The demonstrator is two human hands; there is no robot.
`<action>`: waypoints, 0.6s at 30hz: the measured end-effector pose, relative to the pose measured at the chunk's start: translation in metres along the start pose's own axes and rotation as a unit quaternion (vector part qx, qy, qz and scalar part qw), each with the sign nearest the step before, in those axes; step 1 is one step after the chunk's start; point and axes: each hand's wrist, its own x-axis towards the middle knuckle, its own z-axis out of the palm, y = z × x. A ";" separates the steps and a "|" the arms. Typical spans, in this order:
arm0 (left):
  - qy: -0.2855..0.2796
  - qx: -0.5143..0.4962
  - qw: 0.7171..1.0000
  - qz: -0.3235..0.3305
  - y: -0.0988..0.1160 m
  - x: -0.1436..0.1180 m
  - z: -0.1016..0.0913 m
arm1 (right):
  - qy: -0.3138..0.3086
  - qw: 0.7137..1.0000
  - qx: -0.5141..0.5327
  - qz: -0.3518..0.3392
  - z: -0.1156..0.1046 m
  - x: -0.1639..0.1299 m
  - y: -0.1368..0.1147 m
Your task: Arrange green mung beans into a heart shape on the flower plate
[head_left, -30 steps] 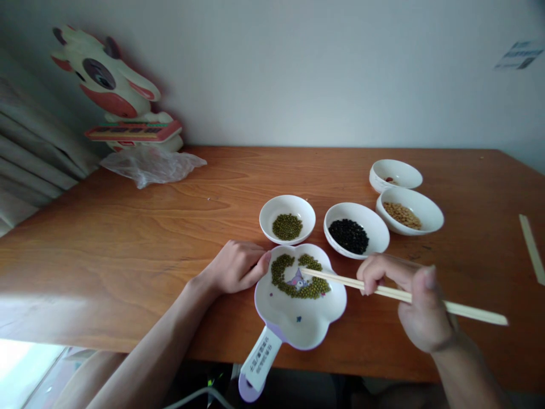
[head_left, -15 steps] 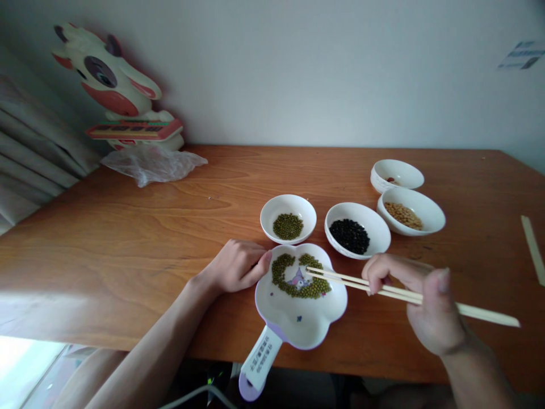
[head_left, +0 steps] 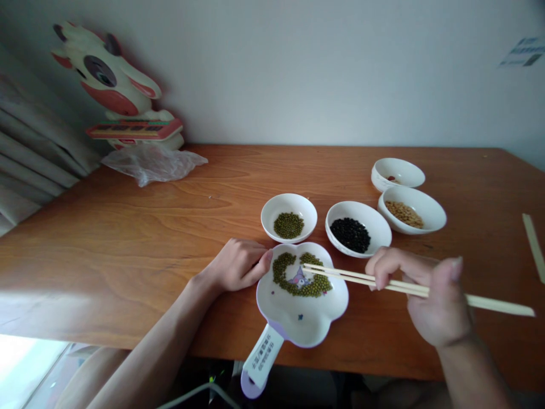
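Observation:
A white flower-shaped dish (head_left: 281, 309) with a purple rim and a labelled handle (head_left: 263, 355) lies at the table's front edge. Green mung beans (head_left: 313, 287) form a curved band around a printed cartoon figure in it. My left hand (head_left: 244, 265) is closed at the dish's upper left rim, thumb against it; its other fingers are curled and partly hidden. Wooden chopsticks (head_left: 361, 278) are held in my right hand (head_left: 430, 295), their tips close together over the dish at the band's upper right end. I cannot make out a bean between the tips.
Behind the dish stand a bowl of mung beans (head_left: 266, 215) and a bowl of black beans (head_left: 378, 226). Further right are a bowl of tan beans (head_left: 434, 213) and another bowl (head_left: 411, 170). A plastic bag (head_left: 155, 163) and cow toy keyboard (head_left: 114, 96) sit back left; a pale strip (head_left: 533, 244) lies right.
The chopstick tips have shifted slightly left and up over the dish, and my right hand has turned a little. My left hand holds its place at the rim.

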 end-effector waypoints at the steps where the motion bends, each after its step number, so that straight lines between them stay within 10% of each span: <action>1: 0.000 -0.001 1.000 0.001 0.000 0.000 0.000 | 0.020 1.000 0.011 -0.009 0.002 0.003 -0.002; 10: 0.002 -0.012 1.000 0.002 0.001 0.001 -0.001 | 0.122 0.990 0.048 -0.055 0.033 0.042 -0.017; 18: 0.005 -0.006 1.000 0.000 0.000 0.001 0.000 | 0.146 0.987 0.044 -0.041 0.011 0.022 -0.008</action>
